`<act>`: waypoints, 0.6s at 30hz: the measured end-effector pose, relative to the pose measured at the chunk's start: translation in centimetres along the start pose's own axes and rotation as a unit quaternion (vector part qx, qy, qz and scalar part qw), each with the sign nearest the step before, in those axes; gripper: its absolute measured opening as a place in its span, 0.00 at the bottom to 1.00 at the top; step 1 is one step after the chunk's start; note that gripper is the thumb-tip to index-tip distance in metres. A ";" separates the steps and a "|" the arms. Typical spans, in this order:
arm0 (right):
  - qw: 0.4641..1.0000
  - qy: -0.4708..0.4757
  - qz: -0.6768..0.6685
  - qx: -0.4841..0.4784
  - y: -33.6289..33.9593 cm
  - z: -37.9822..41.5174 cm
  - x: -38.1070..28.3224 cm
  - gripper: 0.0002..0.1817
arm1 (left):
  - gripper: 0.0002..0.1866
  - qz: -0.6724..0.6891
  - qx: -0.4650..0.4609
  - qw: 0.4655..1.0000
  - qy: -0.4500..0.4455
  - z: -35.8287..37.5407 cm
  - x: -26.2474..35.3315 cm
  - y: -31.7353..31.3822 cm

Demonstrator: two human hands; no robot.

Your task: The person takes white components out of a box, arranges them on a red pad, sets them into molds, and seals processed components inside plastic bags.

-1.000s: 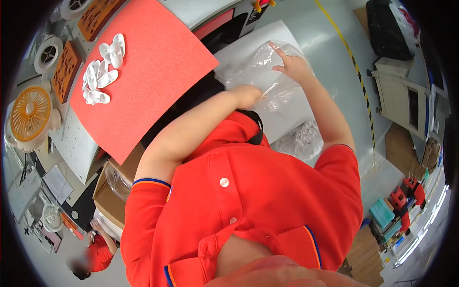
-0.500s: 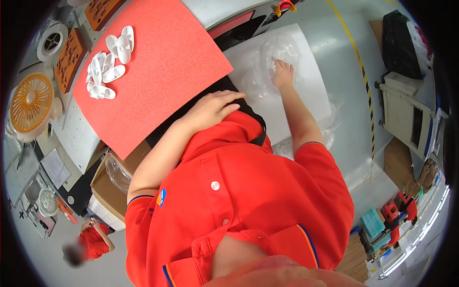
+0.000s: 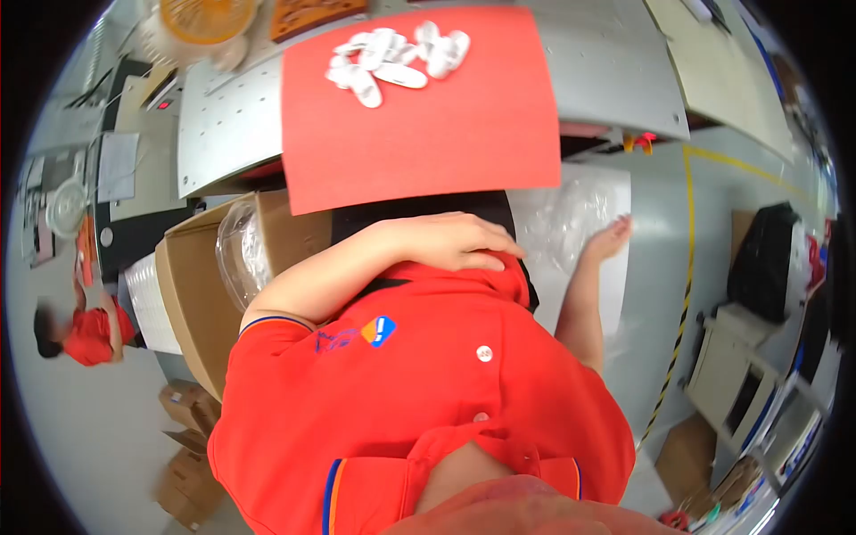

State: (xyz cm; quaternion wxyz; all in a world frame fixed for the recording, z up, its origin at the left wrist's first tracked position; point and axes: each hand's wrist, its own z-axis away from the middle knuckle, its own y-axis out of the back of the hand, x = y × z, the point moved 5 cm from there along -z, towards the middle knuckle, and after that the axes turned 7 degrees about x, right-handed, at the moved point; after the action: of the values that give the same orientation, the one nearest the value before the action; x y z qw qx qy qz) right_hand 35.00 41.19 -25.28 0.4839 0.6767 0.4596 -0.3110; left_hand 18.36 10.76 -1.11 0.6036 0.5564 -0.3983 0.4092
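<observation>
My left hand lies on my lap against the red shirt, fingers stretched out and holding nothing. Off to the right, my right hand is raised beside a clear plastic bag on a white sheet. Its fingers look curled together; whatever may be in them is too small to make out. In front of me, a red foam mat overhangs the table edge. Several white oval plastic pieces lie in a loose cluster near its far edge.
An open cardboard box with clear plastic in it stands at my left. The metal table extends behind the mat, with an orange fan and an orange block on it. A person in red is at far left.
The view has turned, so the mat now lies straight ahead. My right hand has come off the plastic bag to its right side. My left hand still rests on my lap.
</observation>
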 end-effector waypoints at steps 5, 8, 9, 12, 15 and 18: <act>0.941 0.175 -0.268 -0.112 -2.0 -3.4 -24.2 0.15 | 0.14 0.118 0.272 0.955 0.032 8.3 1.1 9.7; 0.883 0.304 -0.121 -0.337 -5.8 0.7 -36.0 0.15 | 0.14 -0.383 0.453 0.805 -0.014 11.7 1.1 15.2; 0.845 0.386 -0.072 -0.363 -6.9 2.8 -39.4 0.16 | 0.14 -0.386 0.453 0.803 -0.020 11.9 0.7 15.7; 0.859 0.335 0.044 -0.385 -12.0 5.3 -41.2 0.23 | 0.15 -0.589 0.355 0.726 -0.031 10.9 -0.3 16.3; 0.848 0.348 0.120 -0.382 -14.4 6.5 -41.8 0.29 | 0.13 -0.554 0.329 0.762 -0.056 10.0 -2.0 17.5; 0.823 0.280 0.115 -0.480 -15.8 6.9 -41.8 0.26 | 0.10 -0.505 0.368 0.779 -0.063 10.0 -1.4 18.3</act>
State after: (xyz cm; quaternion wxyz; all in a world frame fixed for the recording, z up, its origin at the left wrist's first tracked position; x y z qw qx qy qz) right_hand 4.52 22.97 2.70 0.6304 0.4645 0.5855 0.2096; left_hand 0.45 1.53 4.55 0.4468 0.8820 0.0826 0.1252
